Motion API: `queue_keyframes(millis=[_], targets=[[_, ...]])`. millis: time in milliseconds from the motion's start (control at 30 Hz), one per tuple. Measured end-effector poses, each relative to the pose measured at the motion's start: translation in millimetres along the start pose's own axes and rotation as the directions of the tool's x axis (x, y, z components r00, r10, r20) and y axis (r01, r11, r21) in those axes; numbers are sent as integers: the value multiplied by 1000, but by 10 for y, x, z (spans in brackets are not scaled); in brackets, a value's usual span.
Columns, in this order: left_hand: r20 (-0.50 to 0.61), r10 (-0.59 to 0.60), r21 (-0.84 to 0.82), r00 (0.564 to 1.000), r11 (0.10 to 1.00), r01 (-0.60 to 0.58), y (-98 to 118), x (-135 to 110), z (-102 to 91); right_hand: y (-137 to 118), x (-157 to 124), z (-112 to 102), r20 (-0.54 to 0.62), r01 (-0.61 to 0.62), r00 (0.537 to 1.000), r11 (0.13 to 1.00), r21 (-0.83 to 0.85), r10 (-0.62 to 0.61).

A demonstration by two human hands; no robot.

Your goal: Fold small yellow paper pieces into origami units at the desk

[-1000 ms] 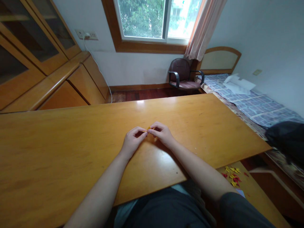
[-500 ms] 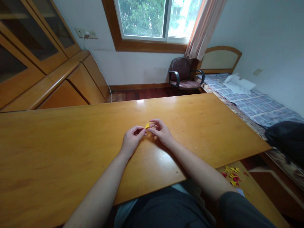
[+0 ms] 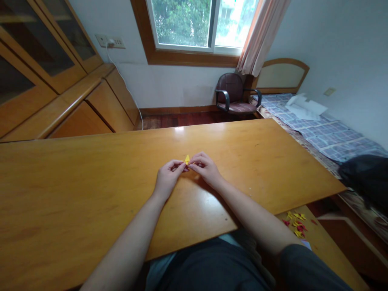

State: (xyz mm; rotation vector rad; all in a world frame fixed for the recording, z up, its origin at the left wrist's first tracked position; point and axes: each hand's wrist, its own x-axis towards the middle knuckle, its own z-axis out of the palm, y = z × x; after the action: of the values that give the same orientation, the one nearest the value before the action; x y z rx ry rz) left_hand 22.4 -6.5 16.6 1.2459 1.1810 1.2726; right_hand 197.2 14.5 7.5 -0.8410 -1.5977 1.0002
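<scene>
A small piece of folded yellow paper [image 3: 187,159] is pinched between my two hands just above the wooden table [image 3: 91,194]. Its pointed tip sticks up past my fingertips, while its lower part is hidden by them. My left hand [image 3: 170,173] grips the paper's left side with thumb and fingers closed. On the right side, my right hand [image 3: 206,167] pinches it between thumb and forefinger. Several small yellow and red folded paper pieces [image 3: 298,226] lie on a lower wooden surface [image 3: 330,258] by my right elbow.
Beyond the table stands a brown armchair [image 3: 232,95] under the window [image 3: 184,24]. A bed with a checked cover [image 3: 327,133] and a black bag [image 3: 366,178] is on the right. Wooden cabinets [image 3: 69,93] line the left wall.
My right fingers have closed in on the yellow paper, which has turned slightly so that its tip points more upright. My left hand stays nearly in place.
</scene>
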Motion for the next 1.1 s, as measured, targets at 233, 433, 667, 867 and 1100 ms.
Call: queue_keyframes(millis=[233, 433, 667, 867, 1100], targets=[[10, -42, -105, 999, 994, 43, -44, 7, 20, 25, -1, -5, -46, 7, 999, 1000, -18, -8], [-4, -48, -134, 999, 990, 47, -32, -2, 27, -25, -7, -3, -42, 28, 999, 998, -50, -30], [-4, -48, -126, 999, 991, 47, -19, -8, 47, -43, -15, -8, -42, 21, 999, 997, -76, -24], [33, -27, -158, 999, 987, 32, -36, -11, 40, -61, -11, -21, -29, 37, 999, 996, -83, -39], [57, -40, -173, 998, 984, 49, -33, -11, 19, -73, -10, -27, 10, 41, 999, 995, -95, -40]])
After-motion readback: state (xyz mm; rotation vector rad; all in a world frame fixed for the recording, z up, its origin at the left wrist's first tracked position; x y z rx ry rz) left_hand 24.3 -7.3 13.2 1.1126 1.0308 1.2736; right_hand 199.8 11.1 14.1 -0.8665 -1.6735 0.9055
